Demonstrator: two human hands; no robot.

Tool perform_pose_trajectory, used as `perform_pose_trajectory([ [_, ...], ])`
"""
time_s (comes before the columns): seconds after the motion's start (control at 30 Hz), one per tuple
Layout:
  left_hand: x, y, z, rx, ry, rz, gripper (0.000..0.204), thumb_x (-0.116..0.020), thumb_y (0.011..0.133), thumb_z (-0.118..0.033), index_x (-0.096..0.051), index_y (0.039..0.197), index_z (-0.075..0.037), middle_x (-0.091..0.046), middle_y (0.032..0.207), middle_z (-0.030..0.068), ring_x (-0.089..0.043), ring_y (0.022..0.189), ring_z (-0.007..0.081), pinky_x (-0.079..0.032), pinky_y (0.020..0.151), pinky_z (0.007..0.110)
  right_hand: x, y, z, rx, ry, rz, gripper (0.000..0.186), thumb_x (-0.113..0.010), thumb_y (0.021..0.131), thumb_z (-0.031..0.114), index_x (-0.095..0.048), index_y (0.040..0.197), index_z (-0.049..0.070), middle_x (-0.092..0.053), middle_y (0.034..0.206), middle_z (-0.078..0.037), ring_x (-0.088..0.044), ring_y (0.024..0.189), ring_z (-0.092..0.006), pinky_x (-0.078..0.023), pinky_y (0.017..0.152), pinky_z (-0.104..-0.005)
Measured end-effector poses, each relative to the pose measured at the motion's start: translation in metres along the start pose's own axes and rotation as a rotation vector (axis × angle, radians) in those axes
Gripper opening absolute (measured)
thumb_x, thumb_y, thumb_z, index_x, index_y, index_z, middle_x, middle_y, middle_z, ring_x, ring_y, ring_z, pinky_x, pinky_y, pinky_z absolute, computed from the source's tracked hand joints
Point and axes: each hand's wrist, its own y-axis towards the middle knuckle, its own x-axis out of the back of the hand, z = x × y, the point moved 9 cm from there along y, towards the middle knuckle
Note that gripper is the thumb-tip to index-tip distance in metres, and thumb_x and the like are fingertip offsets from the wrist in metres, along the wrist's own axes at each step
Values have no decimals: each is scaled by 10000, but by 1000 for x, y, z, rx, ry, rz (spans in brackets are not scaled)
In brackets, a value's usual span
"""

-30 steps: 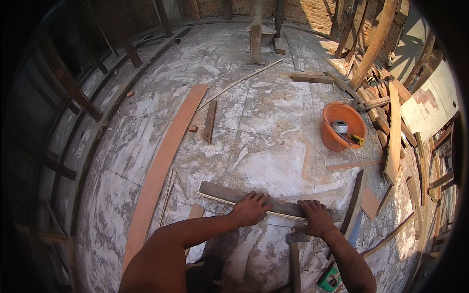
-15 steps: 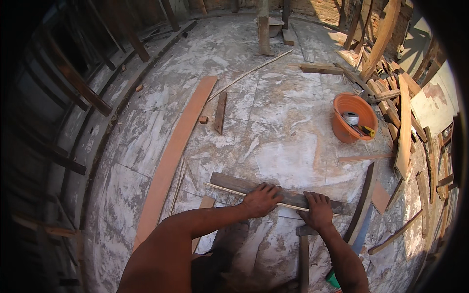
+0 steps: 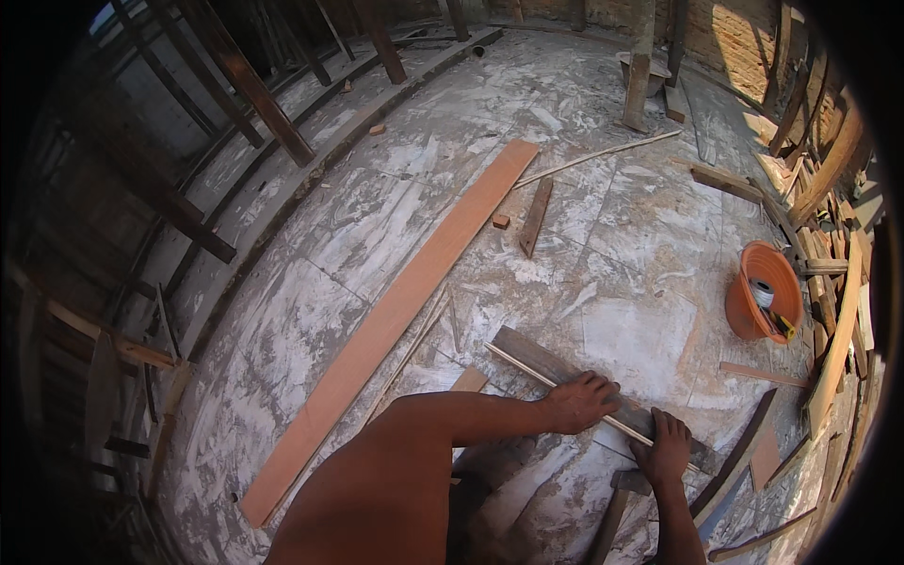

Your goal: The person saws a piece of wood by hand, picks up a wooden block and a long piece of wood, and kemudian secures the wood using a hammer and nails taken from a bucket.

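A thin pale wooden strip [image 3: 521, 363] lies along the near edge of a dark, weathered plank [image 3: 532, 350] on the floor before me. My left hand [image 3: 581, 403] presses down around the middle of both pieces, fingers curled over them. Further right, my right hand [image 3: 663, 449] grips the strip and plank near their right end, its thumb on the near side. Just below that hand rests a hammer [image 3: 617, 508] with a dark head and wooden handle. Part of the strip is hidden under my hands.
A long reddish board [image 3: 391, 325] slants across the floor to the left. On the right stand an orange bucket [image 3: 744, 306] holding a white roll and tools, and a heap of scrap wood [image 3: 833, 311]. A curved dark plank [image 3: 739, 457] lies right of my right hand.
The view has swung left, so the floor and objects appear shifted right and tilted. Both hands keep their places on the strip and plank.
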Motion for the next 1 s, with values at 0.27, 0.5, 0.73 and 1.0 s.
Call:
perform_pose_trajectory([
  [0.27,11,4,1,-16,91,20,464,-638,946,-292,-565,1366,-109,-539,1418,166,-523,1299,347,-393,1120,504,8,6,1,-7,-15,2,774,-866,727,393,-571,1382,104,-634,1307,-105,-564,1255,-321,-393,1124,-495],
  [0.5,20,-3,8,-11,147,-21,500,-703,902,-345,-597,1345,-140,-564,1387,132,-557,1256,338,-412,1099,511,0,15,5,25,-69,126,762,-701,876,574,-518,1468,129,-613,1370,-120,-546,1296,-335,-375,1140,-494],
  [0.73,14,7,-3,26,101,114,550,-702,899,-326,-570,1399,-142,-533,1441,130,-520,1310,339,-378,1136,510,-2,-3,-11,6,3,70,744,-713,874,546,-531,1450,112,-620,1340,-127,-557,1282,-336,-379,1138,-521],
  [1.0,25,5,-2,28,106,45,546,-753,854,-336,-608,1349,-157,-573,1379,139,-556,1243,348,-404,1093,509,-5,-1,-6,14,43,64,704,-725,870,492,-544,1430,106,-623,1307,-133,-569,1259,-334,-399,1113,-518],
])
